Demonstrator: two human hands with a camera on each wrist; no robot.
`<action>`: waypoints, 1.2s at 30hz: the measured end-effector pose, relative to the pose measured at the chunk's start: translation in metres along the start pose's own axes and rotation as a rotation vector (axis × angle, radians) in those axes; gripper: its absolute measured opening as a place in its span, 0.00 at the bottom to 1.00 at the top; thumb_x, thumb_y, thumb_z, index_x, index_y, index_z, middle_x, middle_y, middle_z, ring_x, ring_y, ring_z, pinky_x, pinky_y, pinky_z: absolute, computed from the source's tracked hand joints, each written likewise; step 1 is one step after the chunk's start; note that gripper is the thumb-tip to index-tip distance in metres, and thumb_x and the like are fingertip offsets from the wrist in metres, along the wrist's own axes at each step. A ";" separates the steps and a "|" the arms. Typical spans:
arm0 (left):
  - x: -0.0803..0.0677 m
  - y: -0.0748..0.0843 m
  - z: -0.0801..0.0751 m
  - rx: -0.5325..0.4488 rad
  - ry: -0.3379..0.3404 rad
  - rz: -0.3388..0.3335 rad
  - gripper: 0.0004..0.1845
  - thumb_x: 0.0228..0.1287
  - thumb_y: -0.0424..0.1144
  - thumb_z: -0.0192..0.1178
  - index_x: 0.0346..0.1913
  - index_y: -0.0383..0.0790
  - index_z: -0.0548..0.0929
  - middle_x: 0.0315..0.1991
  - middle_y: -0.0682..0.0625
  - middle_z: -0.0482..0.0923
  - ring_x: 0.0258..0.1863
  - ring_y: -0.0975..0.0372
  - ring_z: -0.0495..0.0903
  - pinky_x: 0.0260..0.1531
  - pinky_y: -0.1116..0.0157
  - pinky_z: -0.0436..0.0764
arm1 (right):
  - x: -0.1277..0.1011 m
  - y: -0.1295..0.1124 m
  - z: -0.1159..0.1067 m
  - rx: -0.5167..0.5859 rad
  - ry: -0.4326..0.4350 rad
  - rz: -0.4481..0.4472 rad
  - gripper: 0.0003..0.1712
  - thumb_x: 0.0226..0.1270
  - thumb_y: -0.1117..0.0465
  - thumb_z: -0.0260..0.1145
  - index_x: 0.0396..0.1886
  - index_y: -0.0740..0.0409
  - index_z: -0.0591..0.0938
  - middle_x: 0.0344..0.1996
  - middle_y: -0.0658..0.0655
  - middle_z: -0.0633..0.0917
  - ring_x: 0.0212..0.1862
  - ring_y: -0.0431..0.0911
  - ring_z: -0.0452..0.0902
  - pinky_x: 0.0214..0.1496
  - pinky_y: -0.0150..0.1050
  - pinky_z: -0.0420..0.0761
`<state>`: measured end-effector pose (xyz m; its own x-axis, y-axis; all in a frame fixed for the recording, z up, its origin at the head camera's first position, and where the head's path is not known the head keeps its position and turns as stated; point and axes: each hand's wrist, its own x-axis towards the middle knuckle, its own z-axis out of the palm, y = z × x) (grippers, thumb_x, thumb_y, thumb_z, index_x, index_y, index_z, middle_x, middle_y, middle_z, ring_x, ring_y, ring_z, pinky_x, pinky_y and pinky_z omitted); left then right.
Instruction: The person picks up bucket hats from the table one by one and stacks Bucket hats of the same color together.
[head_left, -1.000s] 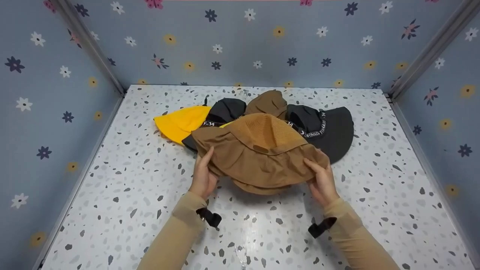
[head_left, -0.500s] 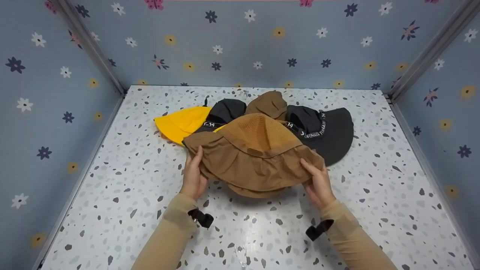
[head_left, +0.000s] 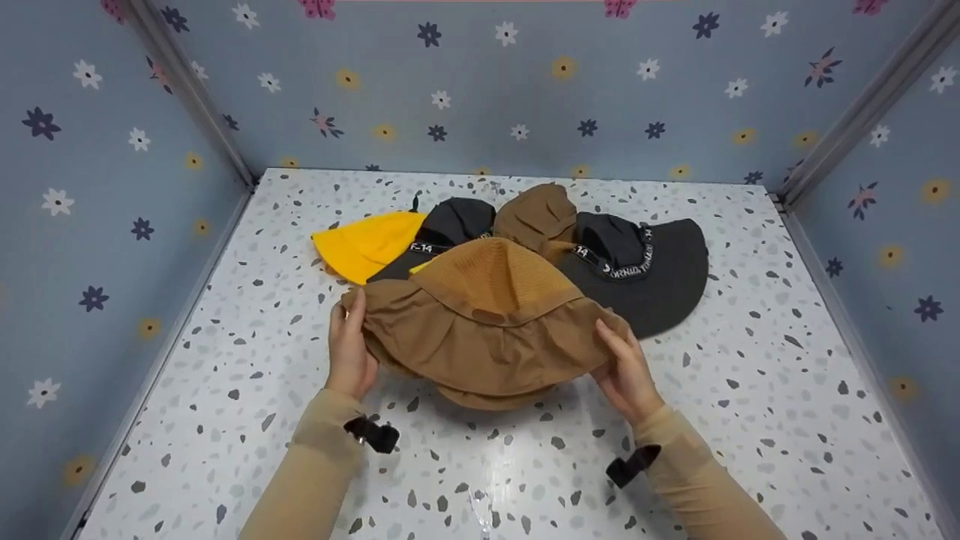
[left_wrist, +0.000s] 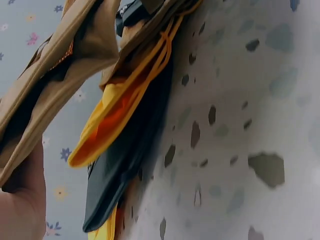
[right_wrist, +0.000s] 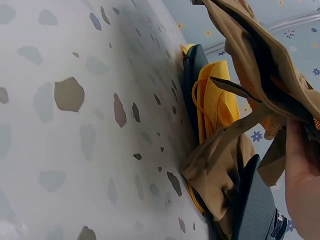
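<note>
Head view: a brown brimmed hat (head_left: 487, 330) was held above the speckled tabletop (head_left: 750, 390), in front of a pile of hats. Its brim was gripped at one side by the left hand (head_left: 349, 352) and at the other by the right hand (head_left: 626, 367), fingers curled around the fabric. Behind it lay a yellow hat (head_left: 367, 241), a dark grey cap (head_left: 645, 274) with a lettered band, and a second brown hat (head_left: 536, 214).

Left wrist view: the brown brim (left_wrist: 55, 85) was seen raised above the pile, the left hand partly visible at the lower corner.

Right wrist view: the brim (right_wrist: 260, 55) was seen lifted clear of the tabletop, held at the right hand (right_wrist: 302, 180).
</note>
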<state>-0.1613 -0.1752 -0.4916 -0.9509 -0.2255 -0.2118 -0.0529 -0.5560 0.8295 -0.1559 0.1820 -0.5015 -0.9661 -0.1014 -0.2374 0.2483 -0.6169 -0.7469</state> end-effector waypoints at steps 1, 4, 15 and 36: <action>0.000 0.002 -0.004 0.009 0.015 -0.003 0.17 0.76 0.52 0.49 0.59 0.51 0.65 0.56 0.53 0.71 0.56 0.64 0.74 0.60 0.69 0.74 | -0.001 0.002 0.001 -0.017 -0.005 0.003 0.09 0.76 0.62 0.57 0.49 0.44 0.76 0.44 0.46 0.84 0.44 0.40 0.81 0.45 0.34 0.82; 0.000 0.005 -0.014 0.034 0.052 -0.014 0.16 0.76 0.53 0.50 0.58 0.51 0.66 0.54 0.54 0.72 0.54 0.65 0.75 0.58 0.70 0.75 | -0.003 0.007 0.003 -0.082 -0.017 0.023 0.09 0.75 0.65 0.57 0.47 0.47 0.78 0.42 0.48 0.83 0.41 0.41 0.82 0.42 0.34 0.82; 0.003 0.012 -0.049 0.121 0.162 -0.064 0.15 0.73 0.55 0.53 0.50 0.49 0.70 0.48 0.56 0.73 0.50 0.67 0.75 0.54 0.73 0.76 | -0.005 0.027 0.006 -0.262 -0.065 0.094 0.09 0.73 0.68 0.58 0.32 0.52 0.75 0.25 0.47 0.76 0.27 0.39 0.75 0.30 0.31 0.75; 0.000 0.031 -0.079 0.566 0.221 -0.296 0.25 0.75 0.52 0.51 0.65 0.41 0.66 0.51 0.51 0.69 0.43 0.66 0.75 0.43 0.69 0.77 | -0.001 0.037 -0.001 -0.486 -0.187 0.237 0.09 0.75 0.58 0.59 0.31 0.52 0.76 0.26 0.46 0.81 0.29 0.39 0.80 0.36 0.36 0.83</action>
<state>-0.1386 -0.2555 -0.5067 -0.7904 -0.3196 -0.5226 -0.5103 -0.1284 0.8504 -0.1462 0.1601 -0.5294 -0.8651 -0.3570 -0.3524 0.4211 -0.1352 -0.8969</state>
